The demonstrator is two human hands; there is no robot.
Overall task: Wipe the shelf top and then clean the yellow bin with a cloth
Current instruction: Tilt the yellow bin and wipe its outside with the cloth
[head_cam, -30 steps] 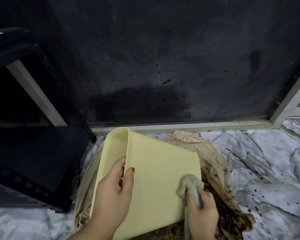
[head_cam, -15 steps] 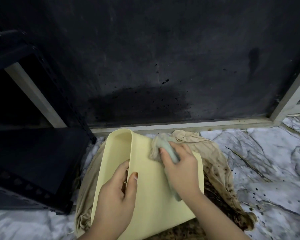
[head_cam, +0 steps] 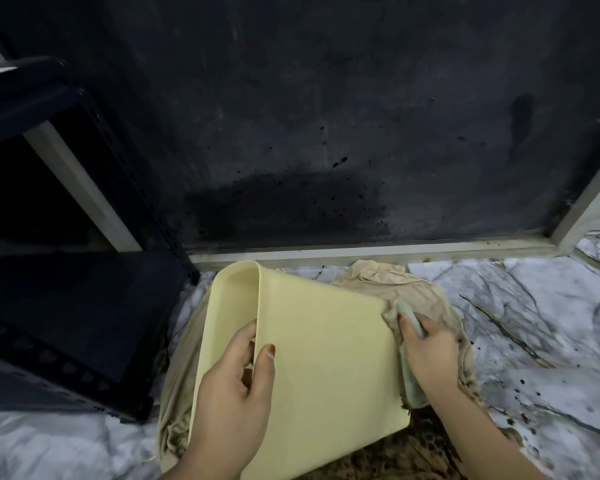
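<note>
**Yellow bin tipped on its side, cloth at its right edge**

The left hand [head_cam: 234, 386] is gripping the yellow bin [head_cam: 326, 368] at its open rim, thumb lying flat on the outer wall and the fingers curling inside the mouth. The bin is lying tilted on its side, mouth facing left, its broad flat wall turned up toward the camera.

The right hand [head_cam: 428, 351] is pressing a pale greenish cloth [head_cam: 409, 362] against the bin's right edge, fingers closed around the bunched fabric; part of the cloth is trailing down along that edge below the wrist.

Under the bin a stained beige rag [head_cam: 388, 282] is spreading over the marble-patterned floor [head_cam: 541, 313], dark brown blotches showing on its near right part. Dark specks are dotting the floor to the right.

To the left, a black shelf unit [head_cam: 66, 306] is standing just beside the bin. Beyond, a dark wall panel [head_cam: 326, 116] is rising from a pale frame strip [head_cam: 361, 252], with a darker patch low on it.
</note>
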